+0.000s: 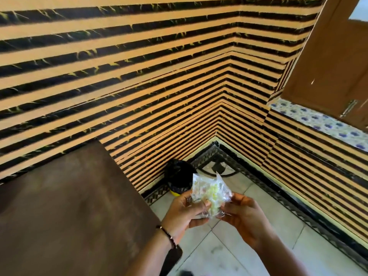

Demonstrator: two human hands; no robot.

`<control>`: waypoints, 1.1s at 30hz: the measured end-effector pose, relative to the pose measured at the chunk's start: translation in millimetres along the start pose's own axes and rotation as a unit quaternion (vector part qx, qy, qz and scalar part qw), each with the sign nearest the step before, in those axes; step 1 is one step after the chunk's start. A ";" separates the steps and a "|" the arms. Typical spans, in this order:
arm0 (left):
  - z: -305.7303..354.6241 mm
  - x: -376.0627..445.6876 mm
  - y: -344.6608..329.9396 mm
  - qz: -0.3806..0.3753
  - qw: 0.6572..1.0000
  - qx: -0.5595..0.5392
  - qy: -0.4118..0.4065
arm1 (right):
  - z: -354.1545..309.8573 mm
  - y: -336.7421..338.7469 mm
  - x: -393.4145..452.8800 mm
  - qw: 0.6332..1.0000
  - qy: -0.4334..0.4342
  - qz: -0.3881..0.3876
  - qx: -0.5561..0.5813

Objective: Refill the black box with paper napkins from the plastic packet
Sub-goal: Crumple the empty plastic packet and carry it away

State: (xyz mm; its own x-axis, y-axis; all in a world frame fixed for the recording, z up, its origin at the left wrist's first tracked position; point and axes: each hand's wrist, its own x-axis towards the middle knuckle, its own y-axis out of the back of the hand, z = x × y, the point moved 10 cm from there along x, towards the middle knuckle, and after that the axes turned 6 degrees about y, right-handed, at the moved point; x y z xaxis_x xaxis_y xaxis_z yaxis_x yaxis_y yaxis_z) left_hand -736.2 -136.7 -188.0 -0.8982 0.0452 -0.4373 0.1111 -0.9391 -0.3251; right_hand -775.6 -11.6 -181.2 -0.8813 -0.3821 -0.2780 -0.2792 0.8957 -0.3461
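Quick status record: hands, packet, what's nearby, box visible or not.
left hand: gripping plastic packet
right hand: gripping the packet's other side
plastic packet: clear, crumpled, held over the floor
table: brown, left of hands, nothing on visible part
bin: black-lined, on the floor by the striped wall
black box: not in view

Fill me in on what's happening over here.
A person stands by a dark brown table, holding a crumpled clear plastic packet in both hands: the left hand grips its left side, the right hand its right. The packet is held above the tiled floor, looks mostly empty, and no black box is in view. A bin with a black liner sits in the corner by the striped wall.
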 end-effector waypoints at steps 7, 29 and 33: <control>8.9 52.3 1.3 0.028 0.999 0.027 0.020 | 3.4 29.3 55.8 0.998 -0.044 0.034 0.033; 39.2 257.4 -4.2 0.305 0.952 -0.034 0.017 | -62.5 152.6 319.7 0.987 -0.135 -0.029 -0.084; 19.9 277.6 38.4 0.358 0.927 -0.097 0.060 | -40.4 155.2 370.9 0.980 -0.171 -0.012 -0.103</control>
State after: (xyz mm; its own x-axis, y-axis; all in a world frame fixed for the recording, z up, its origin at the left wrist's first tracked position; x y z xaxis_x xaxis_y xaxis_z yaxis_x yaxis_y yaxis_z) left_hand -989.7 -167.1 -305.2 -0.5135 -0.5172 -0.6847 0.7444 -0.6654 -0.0555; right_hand -1161.2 -5.1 -301.9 -0.7045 -0.4256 -0.5680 -0.4000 0.8992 -0.1777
